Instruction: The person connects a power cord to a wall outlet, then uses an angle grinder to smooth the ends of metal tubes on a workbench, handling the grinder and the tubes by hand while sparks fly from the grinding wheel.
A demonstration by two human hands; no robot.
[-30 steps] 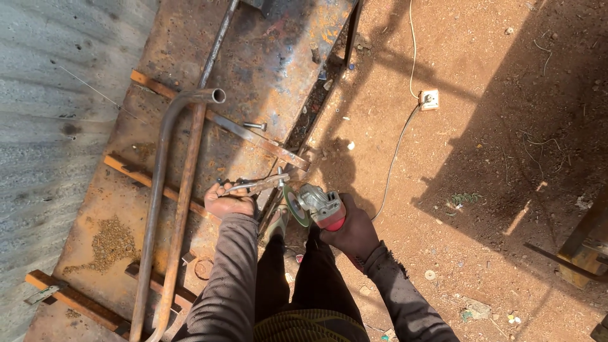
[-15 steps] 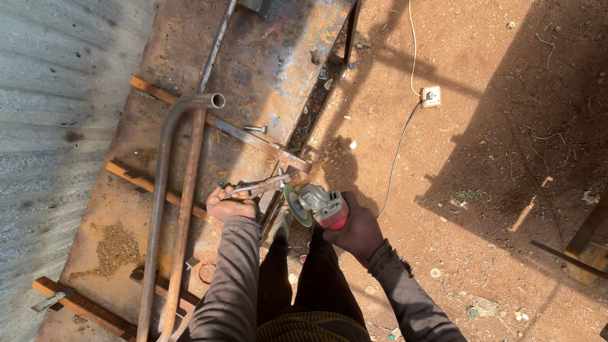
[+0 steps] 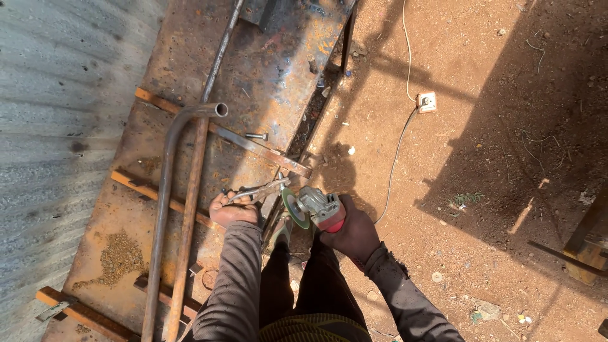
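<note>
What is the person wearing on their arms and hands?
Both arms wear long, dark grey-brown sleeves, dusty and creased, reaching the wrists. The right sleeve looks speckled with pale dust. The left hand and right hand are bare, with no gloves, rings or watch showing.

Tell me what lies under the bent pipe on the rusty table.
The bent pipe crosses flat metal strips on the rusty table, beside a straight rod. The surface directly beneath is covered.
</note>
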